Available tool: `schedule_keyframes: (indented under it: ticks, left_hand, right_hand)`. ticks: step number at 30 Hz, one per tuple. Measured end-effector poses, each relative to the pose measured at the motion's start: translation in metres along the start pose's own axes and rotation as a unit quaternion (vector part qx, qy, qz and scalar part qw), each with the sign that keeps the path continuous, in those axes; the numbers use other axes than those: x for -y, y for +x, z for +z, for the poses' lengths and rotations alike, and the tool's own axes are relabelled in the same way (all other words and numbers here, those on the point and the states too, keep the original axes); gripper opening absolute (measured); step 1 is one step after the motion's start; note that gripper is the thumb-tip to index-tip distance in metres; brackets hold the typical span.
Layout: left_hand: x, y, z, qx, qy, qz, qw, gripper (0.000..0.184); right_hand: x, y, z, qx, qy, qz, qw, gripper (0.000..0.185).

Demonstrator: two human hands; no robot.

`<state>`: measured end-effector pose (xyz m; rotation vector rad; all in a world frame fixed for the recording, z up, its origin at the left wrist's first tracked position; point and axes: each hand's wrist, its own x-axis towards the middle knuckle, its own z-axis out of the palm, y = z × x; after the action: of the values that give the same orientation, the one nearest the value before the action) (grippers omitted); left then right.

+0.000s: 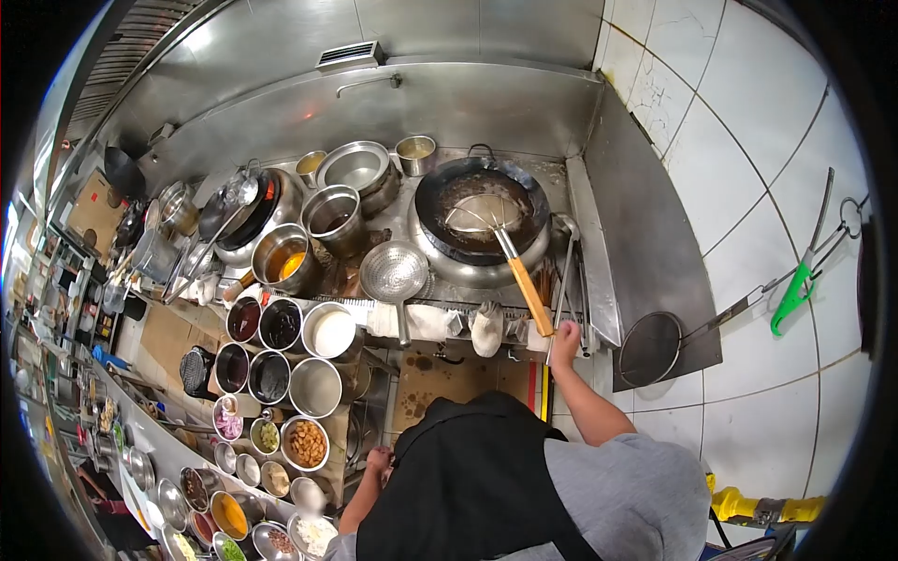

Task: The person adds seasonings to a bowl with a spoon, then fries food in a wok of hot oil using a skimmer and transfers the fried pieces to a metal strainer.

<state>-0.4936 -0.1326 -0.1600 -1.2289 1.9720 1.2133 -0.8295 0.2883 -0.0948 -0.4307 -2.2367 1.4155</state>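
My right hand [565, 344] is closed at the lower end of a thin metal rod [565, 280], beside the wok range. Just left of its knuckles is the end of the wooden handle [531, 297] of a wire strainer. The strainer's round mesh [479, 215] rests inside a large black wok [432, 201] holding dark liquid. Low beside the apron, my left hand [379, 460] appears partly curled; its fingers are too small and partly hidden to read. The nearest thing to it is the counter edge with food containers, including a pot of browned cubes [305, 443].
A perforated ladle [395, 271] lies left of the wok. Steel pots [333, 221] crowd the stove, and a second wok [245, 210] sits farther left. Several sauce containers [329, 333] line the left counter. Another strainer [651, 350] hangs on the right wall.
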Motion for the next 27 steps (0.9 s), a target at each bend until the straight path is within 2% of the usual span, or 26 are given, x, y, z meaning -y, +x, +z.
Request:
schedule_keyframes:
  ticks: [2, 3, 4, 5, 6, 8, 9, 11, 12, 14, 15, 16, 19, 20, 22, 24, 26, 27]
  left_hand:
    - [-0.005, -0.002, -0.001, -0.001, -0.011, -0.008, 1.000, 0.026]
    - [-0.001, 0.004, 0.002, -0.020, 0.032, 0.030, 0.999, 0.025]
    - [0.003, 0.009, 0.005, -0.038, 0.075, 0.067, 0.994, 0.024]
    - [0.008, 0.014, 0.007, -0.037, 0.077, 0.068, 0.994, 0.024]
    - [0.014, 0.020, 0.010, -0.043, 0.083, 0.076, 0.993, 0.024]
    - [0.010, 0.021, 0.010, -0.049, 0.090, 0.084, 0.991, 0.023]
    - [-0.007, 0.003, 0.004, -0.026, 0.038, 0.062, 0.997, 0.021]
    - [-0.023, -0.014, 0.000, -0.004, -0.015, 0.038, 0.999, 0.020]
    - [-0.027, -0.015, 0.000, -0.001, -0.019, 0.033, 0.999, 0.019]
    - [-0.038, -0.011, 0.000, 0.000, -0.022, 0.031, 0.999, 0.019]
    - [-0.040, -0.010, 0.002, -0.005, -0.001, 0.044, 0.999, 0.019]
    - [-0.039, -0.010, 0.004, -0.008, 0.020, 0.055, 0.998, 0.019]
    - [-0.030, 0.011, 0.012, 0.008, 0.025, 0.077, 0.997, 0.018]
    - [-0.029, 0.017, 0.014, 0.007, 0.022, 0.076, 0.997, 0.018]
    - [-0.059, -0.005, 0.009, 0.024, -0.061, 0.005, 0.998, 0.015]
    - [-0.052, 0.007, 0.017, 0.007, -0.124, -0.005, 0.992, 0.014]
    - [-0.048, 0.020, 0.023, -0.012, -0.185, -0.016, 0.983, 0.012]
    - [-0.043, 0.030, 0.026, -0.019, -0.204, 0.020, 0.979, 0.009]
  right_hand:
    - [-0.040, -0.005, -0.005, 0.060, -0.125, 0.146, 0.979, 0.020]
    - [-0.070, -0.008, 0.000, 0.059, -0.125, 0.145, 0.980, 0.020]
    - [-0.103, -0.011, 0.009, 0.104, -0.152, 0.174, 0.967, 0.022]
    - [-0.120, -0.012, 0.012, 0.147, -0.178, 0.203, 0.952, 0.024]
    - [-0.114, -0.014, 0.010, 0.146, -0.178, 0.204, 0.952, 0.024]
    - [-0.089, -0.017, 0.005, 0.183, -0.011, 0.311, 0.933, 0.033]
    - [-0.080, -0.011, -0.002, 0.182, -0.010, 0.311, 0.933, 0.033]
    - [-0.058, 0.001, -0.014, 0.244, 0.074, 0.412, 0.874, 0.037]
    - [-0.051, 0.011, -0.018, 0.245, 0.075, 0.412, 0.875, 0.037]
    - [-0.038, 0.036, -0.026, 0.260, 0.189, 0.415, 0.851, 0.049]
    - [-0.014, 0.045, -0.031, 0.227, 0.156, 0.377, 0.884, 0.063]
    - [-0.015, 0.057, -0.028, 0.225, 0.155, 0.379, 0.884, 0.063]
    - [-0.019, 0.088, -0.015, 0.206, 0.017, 0.260, 0.943, 0.067]
    - [-0.020, 0.091, -0.011, 0.209, 0.017, 0.258, 0.943, 0.067]
    - [-0.017, 0.096, 0.001, 0.191, -0.219, 0.088, 0.953, 0.069]
    - [-0.006, 0.115, 0.008, 0.212, -0.195, 0.065, 0.955, 0.069]
    - [0.055, 0.126, 0.007, 0.216, -0.164, 0.093, 0.958, 0.067]
    - [0.079, 0.128, 0.014, 0.202, -0.157, 0.068, 0.964, 0.065]
